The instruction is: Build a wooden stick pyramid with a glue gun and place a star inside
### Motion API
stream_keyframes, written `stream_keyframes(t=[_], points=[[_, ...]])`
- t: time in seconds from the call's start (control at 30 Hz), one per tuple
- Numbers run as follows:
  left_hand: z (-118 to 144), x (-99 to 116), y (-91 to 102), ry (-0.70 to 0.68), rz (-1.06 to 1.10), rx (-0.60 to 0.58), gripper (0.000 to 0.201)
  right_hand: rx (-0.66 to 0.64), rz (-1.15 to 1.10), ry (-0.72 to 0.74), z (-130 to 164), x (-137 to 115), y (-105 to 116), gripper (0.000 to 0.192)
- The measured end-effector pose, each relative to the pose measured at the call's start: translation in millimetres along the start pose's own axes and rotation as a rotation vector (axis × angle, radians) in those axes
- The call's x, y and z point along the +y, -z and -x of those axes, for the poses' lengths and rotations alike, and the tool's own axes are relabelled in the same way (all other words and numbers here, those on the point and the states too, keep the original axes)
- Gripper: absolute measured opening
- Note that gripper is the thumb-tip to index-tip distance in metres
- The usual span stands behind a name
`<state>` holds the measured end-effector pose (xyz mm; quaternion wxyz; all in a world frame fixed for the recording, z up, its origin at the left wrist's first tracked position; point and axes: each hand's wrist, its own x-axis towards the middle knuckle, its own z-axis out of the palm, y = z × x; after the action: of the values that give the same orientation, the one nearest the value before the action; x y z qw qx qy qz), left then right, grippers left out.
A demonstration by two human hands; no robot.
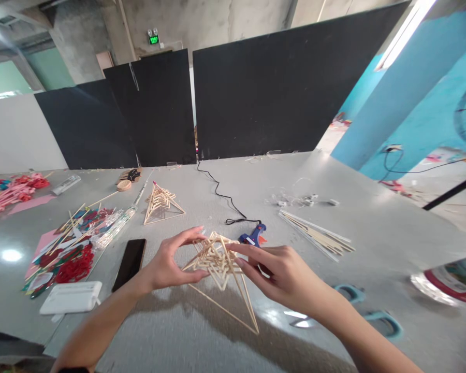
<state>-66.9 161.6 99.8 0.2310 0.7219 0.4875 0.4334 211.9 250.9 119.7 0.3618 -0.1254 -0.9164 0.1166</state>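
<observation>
Between my hands is a pyramid-shaped frame of thin wooden sticks [222,269], tilted, with smaller stick layers stacked inside it. My left hand [173,259] grips its left side, thumb below and fingers above. On the other side, my right hand [281,269] has its index finger and thumb closed at the upper sticks; whether a small piece sits between them is hidden. Just behind the frame lies a blue glue gun [252,235] with an orange trigger. A similar stick pyramid [162,203] with a pink tip stands farther back on the left.
Loose sticks [318,233] lie to the right, near blue-handled scissors [380,311] and a clear tub [450,280]. A phone [129,264], a white box-like device [72,298] and colourful craft scraps [73,248] are left. The glue gun's black cord [221,192] runs to black panels [256,103].
</observation>
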Motion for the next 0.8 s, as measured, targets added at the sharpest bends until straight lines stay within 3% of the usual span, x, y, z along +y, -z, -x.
stream_keyframes(t=[0.47, 0.67, 0.8], points=[[-0.1, -1.9, -0.7, 0.027, -0.044, -0.024, 0.089, -0.027, 0.0, -0.035, 1.4, 0.7, 0.7, 0.03], [-3.7, -3.6, -5.8, 0.024, -0.054, -0.034, 0.085, -0.055, -0.028, -0.108, 4.1, 4.2, 1.1, 0.033], [-7.7, -19.6, -14.0, 0.033, -0.034, -0.059, 0.083, -0.086, -0.001, -0.218, 4.8, 11.8, 4.3, 0.032]])
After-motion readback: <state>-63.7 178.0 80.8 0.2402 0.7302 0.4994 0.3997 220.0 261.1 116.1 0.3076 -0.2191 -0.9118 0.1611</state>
